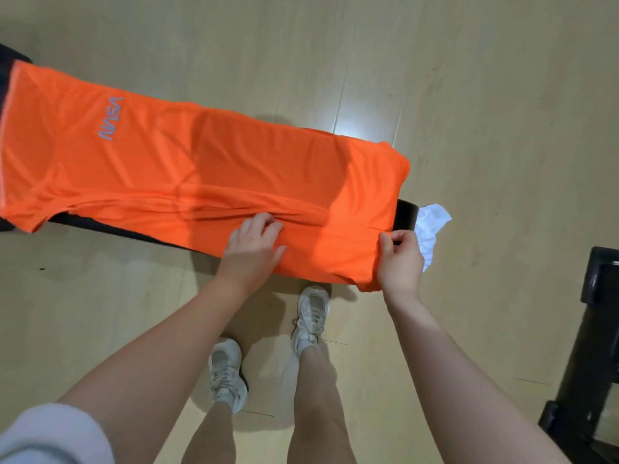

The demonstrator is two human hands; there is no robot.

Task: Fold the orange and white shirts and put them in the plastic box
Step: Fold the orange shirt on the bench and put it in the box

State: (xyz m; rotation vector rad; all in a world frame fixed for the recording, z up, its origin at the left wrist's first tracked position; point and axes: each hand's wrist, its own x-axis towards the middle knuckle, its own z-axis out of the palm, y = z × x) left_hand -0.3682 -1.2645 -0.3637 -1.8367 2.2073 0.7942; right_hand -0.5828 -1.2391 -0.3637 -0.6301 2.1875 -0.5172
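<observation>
One orange NASA shirt [187,169] lies spread along a narrow black bench [405,214] on pale wood flooring [469,78] — left hand [251,249] with fingers curled into a fabric fold, right hand [400,262] pinching the hem — one white shirt [430,226] bunched just beyond that hem.

Both forearms are bare from elbow to wrist, and the left hand [253,244] and right hand [400,262] wear no gloves or rings. A pale grey sleeve [50,433] covers the left upper arm. Legs bare too — white lace-up sneakers [227,373], low white socks.
</observation>
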